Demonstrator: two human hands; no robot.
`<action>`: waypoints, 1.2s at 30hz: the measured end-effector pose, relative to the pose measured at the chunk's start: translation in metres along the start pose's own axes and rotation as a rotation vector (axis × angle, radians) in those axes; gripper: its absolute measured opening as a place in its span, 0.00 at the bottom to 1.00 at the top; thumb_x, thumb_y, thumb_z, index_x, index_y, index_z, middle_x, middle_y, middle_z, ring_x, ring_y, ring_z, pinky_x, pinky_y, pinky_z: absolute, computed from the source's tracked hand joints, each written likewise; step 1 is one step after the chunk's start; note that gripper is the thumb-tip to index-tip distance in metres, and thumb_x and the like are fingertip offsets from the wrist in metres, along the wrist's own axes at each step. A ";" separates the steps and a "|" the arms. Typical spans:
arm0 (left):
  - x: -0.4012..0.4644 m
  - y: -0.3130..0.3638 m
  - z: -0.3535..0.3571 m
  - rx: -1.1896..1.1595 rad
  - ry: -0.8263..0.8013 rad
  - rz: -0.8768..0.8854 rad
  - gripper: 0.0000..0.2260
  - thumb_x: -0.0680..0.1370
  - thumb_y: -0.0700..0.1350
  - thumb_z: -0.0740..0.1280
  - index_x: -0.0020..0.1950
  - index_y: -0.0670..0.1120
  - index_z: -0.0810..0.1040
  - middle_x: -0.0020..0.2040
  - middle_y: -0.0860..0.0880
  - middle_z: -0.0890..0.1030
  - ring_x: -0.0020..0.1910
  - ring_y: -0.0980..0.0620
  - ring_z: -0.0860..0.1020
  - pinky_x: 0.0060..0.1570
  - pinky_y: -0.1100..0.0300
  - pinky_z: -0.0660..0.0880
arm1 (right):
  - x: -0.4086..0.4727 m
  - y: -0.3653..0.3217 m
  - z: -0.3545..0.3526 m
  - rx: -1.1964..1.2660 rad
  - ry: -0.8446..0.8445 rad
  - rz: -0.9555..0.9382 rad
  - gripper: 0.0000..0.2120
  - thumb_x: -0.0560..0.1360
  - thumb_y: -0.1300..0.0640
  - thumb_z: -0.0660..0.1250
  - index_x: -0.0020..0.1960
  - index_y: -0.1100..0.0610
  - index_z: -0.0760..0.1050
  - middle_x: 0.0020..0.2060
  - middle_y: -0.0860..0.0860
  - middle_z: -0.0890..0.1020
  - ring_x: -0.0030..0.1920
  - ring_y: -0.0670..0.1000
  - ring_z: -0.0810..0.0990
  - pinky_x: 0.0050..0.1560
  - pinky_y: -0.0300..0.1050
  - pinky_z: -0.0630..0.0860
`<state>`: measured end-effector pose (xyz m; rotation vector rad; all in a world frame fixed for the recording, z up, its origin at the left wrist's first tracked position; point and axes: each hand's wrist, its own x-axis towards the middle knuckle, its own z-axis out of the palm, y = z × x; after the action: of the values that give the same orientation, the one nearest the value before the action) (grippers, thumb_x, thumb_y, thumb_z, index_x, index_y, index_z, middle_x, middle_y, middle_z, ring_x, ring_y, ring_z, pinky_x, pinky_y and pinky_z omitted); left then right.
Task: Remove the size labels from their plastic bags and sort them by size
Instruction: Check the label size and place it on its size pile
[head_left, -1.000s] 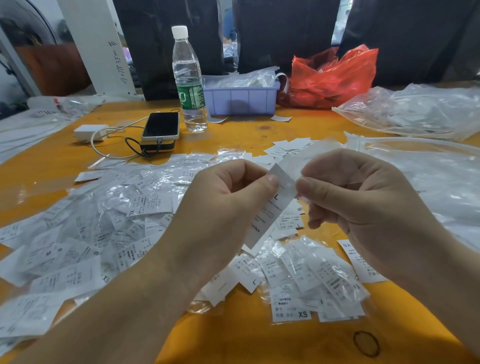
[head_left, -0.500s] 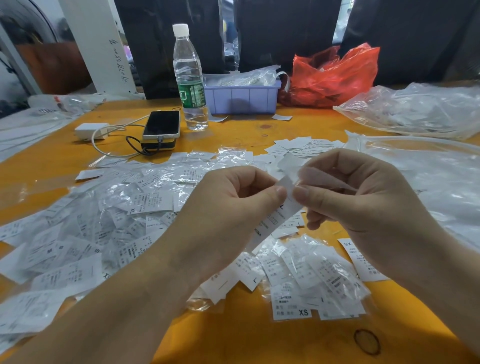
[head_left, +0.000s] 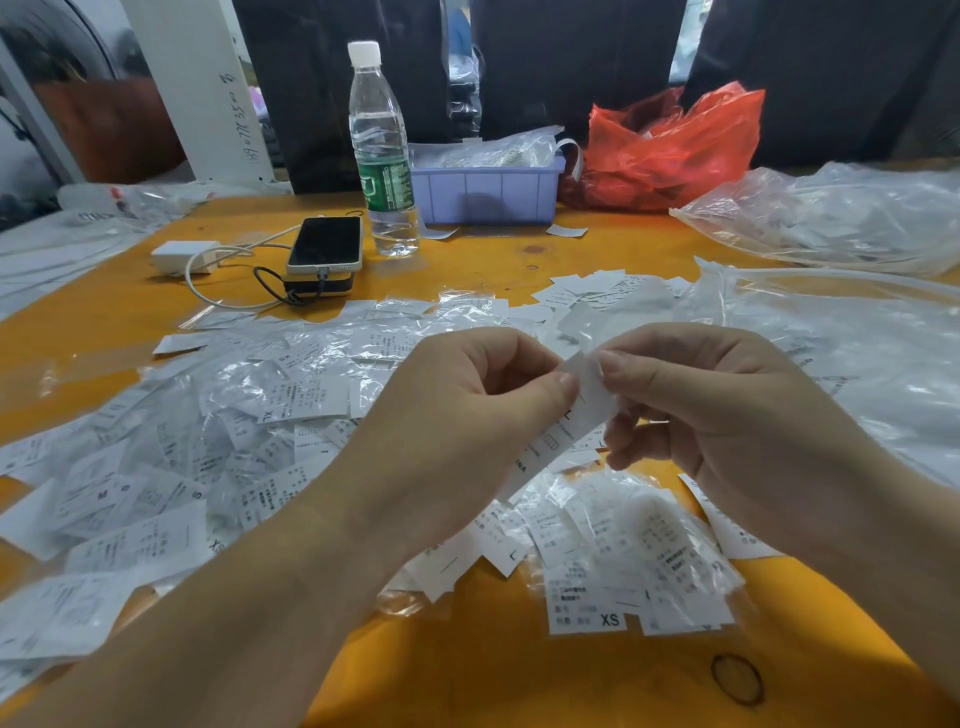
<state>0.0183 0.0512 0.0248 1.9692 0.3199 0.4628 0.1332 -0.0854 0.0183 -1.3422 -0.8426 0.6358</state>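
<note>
Left hand and right hand met above orange table. Both pinched one narrow white paper label, thumbs against curled forefingers, at its top end; strip hung slanting down-left, printed "L". Thin crinkled clear film showed by right fingertips. Below lay heap of bagged labels, glossy, rectangular; small stack marked XS near front edge.

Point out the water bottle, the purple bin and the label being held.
Clear plastic water bottle with green label (head_left: 385, 156), head view, on its body.
Purple plastic bin (head_left: 485, 196), head view, on its front wall.
White paper size label in both hands (head_left: 569, 434), head view, on its printed middle.
</note>
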 end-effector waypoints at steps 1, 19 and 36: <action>0.000 0.000 0.000 0.005 -0.007 -0.002 0.05 0.77 0.49 0.69 0.41 0.54 0.83 0.37 0.60 0.82 0.39 0.66 0.78 0.32 0.76 0.71 | 0.000 0.000 0.000 0.008 0.005 0.004 0.12 0.64 0.51 0.71 0.41 0.58 0.85 0.33 0.52 0.82 0.31 0.50 0.78 0.33 0.40 0.78; -0.003 0.004 0.001 0.038 -0.047 -0.003 0.05 0.76 0.48 0.70 0.40 0.54 0.83 0.38 0.60 0.83 0.40 0.65 0.79 0.31 0.75 0.71 | 0.002 0.001 -0.002 0.015 0.071 0.011 0.13 0.62 0.48 0.71 0.38 0.57 0.84 0.32 0.51 0.80 0.31 0.48 0.76 0.31 0.40 0.76; -0.002 0.004 -0.001 -0.003 0.055 -0.001 0.06 0.75 0.48 0.70 0.39 0.54 0.83 0.36 0.61 0.82 0.37 0.68 0.78 0.31 0.76 0.70 | 0.002 0.001 -0.007 -0.074 0.006 -0.053 0.04 0.67 0.56 0.71 0.38 0.55 0.84 0.31 0.52 0.80 0.31 0.49 0.77 0.32 0.41 0.76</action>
<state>0.0162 0.0494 0.0284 1.9556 0.3544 0.5180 0.1401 -0.0878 0.0175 -1.3833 -0.9008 0.5638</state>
